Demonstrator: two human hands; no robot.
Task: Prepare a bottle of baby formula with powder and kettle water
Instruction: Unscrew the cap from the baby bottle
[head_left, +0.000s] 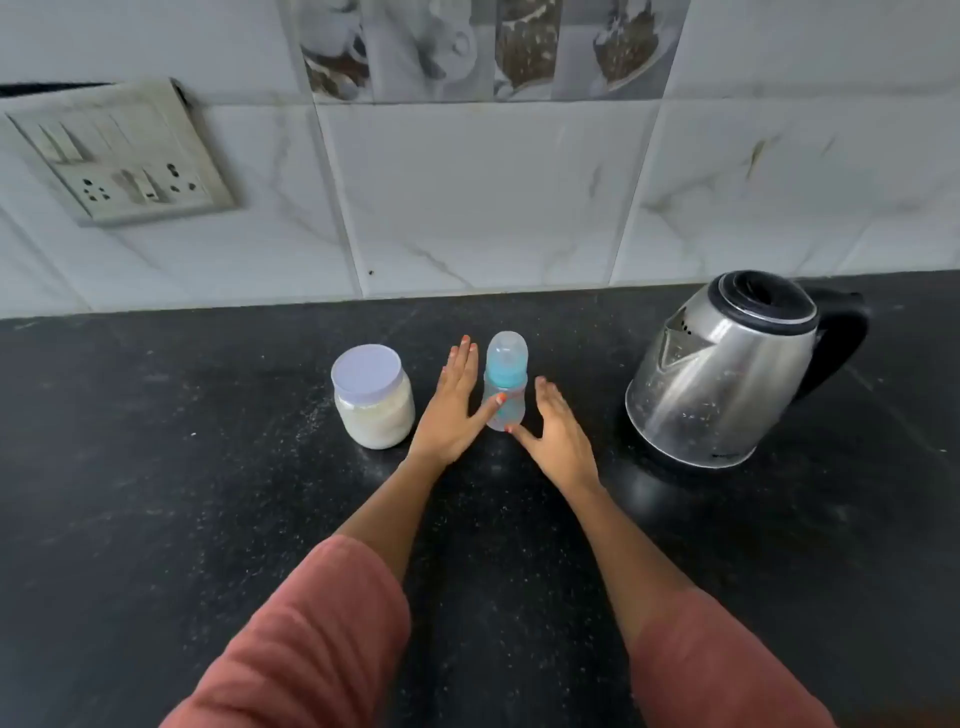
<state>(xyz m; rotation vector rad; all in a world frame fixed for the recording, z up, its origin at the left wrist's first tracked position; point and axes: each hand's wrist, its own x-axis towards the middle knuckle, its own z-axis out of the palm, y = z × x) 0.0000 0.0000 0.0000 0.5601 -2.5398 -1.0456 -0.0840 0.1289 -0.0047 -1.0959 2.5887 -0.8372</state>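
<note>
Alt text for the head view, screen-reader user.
A left hand and right hand, both open, flank an upright capped baby bottle on a black counter, left thumb touching it. Lidded jar of white powder at left, steel kettle at right, tiled wall behind.

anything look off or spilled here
Only the wall switch plate, upper left: grimy, with a dark gap at its top edge, as if lifting off the tiles. The jar, bottle and kettle stand upright, closed.

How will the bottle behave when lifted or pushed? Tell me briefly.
The bottle looks empty and plastic, so it is probably light and sturdy. Tall on a narrow base, it could tip from a sideways push, then roll.
</note>
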